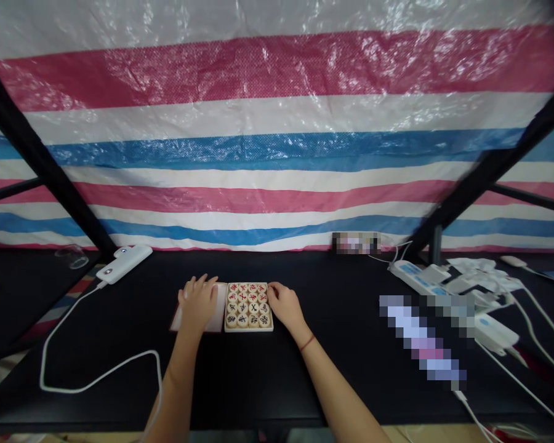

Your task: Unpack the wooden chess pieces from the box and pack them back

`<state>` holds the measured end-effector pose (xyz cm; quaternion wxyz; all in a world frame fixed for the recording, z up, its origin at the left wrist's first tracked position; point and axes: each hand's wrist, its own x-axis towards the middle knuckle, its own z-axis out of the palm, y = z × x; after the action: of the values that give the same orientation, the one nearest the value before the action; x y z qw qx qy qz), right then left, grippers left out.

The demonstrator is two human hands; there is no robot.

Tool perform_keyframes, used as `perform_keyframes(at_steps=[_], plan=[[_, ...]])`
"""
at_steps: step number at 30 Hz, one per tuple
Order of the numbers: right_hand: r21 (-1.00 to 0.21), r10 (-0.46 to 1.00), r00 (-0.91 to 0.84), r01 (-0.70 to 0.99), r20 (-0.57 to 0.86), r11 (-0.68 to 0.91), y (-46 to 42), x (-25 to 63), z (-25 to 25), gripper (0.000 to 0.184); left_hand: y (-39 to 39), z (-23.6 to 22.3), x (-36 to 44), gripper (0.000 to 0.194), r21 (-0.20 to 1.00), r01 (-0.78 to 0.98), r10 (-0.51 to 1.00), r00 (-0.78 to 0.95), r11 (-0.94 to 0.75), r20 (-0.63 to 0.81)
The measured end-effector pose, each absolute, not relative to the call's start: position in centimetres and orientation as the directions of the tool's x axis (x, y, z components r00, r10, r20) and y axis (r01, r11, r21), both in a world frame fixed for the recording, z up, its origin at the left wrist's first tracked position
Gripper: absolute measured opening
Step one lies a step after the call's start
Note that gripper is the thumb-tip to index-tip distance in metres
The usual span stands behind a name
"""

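Note:
A small wooden box (248, 327) of round chess pieces (248, 304) marked in red and black lies on the black table (240, 375). My left hand (198, 301) lies flat on a pale lid or board (220, 319) just left of the box, fingers stretched out. My right hand (282, 304) rests against the box's right side, fingers curled at its edge. A red string circles the right wrist.
A white power bank (124, 263) with a white cable (74, 381) lies at the left. Power strips and white chargers (461, 283) crowd the right side. A striped plastic sheet (277, 135) hangs behind, crossed by black frame bars (41, 160).

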<state>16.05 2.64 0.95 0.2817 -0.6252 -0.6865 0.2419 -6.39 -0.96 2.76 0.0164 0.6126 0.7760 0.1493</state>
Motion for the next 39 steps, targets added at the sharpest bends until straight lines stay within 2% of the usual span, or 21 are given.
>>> perform_keyframes(at_steps=[5, 8, 11, 16, 18, 25, 31, 36, 39], plan=[[-0.710, 0.989, -0.146, 0.693, 0.029, 0.123, 3.9, 15.9, 1.8, 0.023, -1.5, 3.0, -6.1, 0.037, 0.220, 0.921, 0.922, -0.357, 0.320, 0.152], [-0.728, 0.987, -0.157, 0.672, 0.035, 0.133, 4.1, 16.1, 1.7, 0.023, -1.3, 3.5, -6.2, 0.035, 0.208, 0.911, 0.889, -0.399, 0.356, 0.225], [-0.752, 0.991, -0.111, 0.646, 0.078, 0.132, 3.8, 16.0, 1.2, 0.024, -0.4, 4.6, -5.7, 0.032, 0.208, 0.941, 0.910, -0.317, 0.267, 0.266], [-0.751, 0.986, -0.081, 0.640, 0.147, 0.164, 3.2, 15.9, 0.3, 0.023, 1.4, 5.8, -4.5, 0.030, 0.311, 0.940, 0.988, -0.154, 0.136, 0.033], [-0.762, 0.982, -0.088, 0.621, 0.166, 0.185, 3.1, 15.9, 0.0, 0.023, 1.7, 5.6, -4.3, 0.027, 0.354, 0.928, 0.992, -0.122, 0.117, -0.008], [-0.742, 0.982, -0.073, 0.645, 0.175, 0.181, 3.3, 16.0, -0.1, 0.022, 1.0, 4.5, -4.2, 0.023, 0.329, 0.940, 0.992, -0.113, 0.087, 0.062], [-0.745, 0.983, -0.086, 0.644, 0.160, 0.177, 3.4, 16.0, 0.4, 0.025, 0.8, 3.8, -3.7, 0.024, 0.477, 0.870, 0.983, -0.174, 0.128, 0.055], [-0.754, 0.983, -0.134, 0.630, 0.129, 0.185, 3.5, 16.2, 0.8, 0.032, 1.2, 3.0, -3.7, 0.028, 0.503, 0.857, 0.980, -0.180, 0.112, 0.089], [-0.756, 0.979, -0.164, 0.625, 0.117, 0.195, 3.5, 16.2, 0.9, 0.031, 1.3, 2.8, -3.9, 0.027, 0.507, 0.855, 0.978, -0.183, 0.107, 0.102]])
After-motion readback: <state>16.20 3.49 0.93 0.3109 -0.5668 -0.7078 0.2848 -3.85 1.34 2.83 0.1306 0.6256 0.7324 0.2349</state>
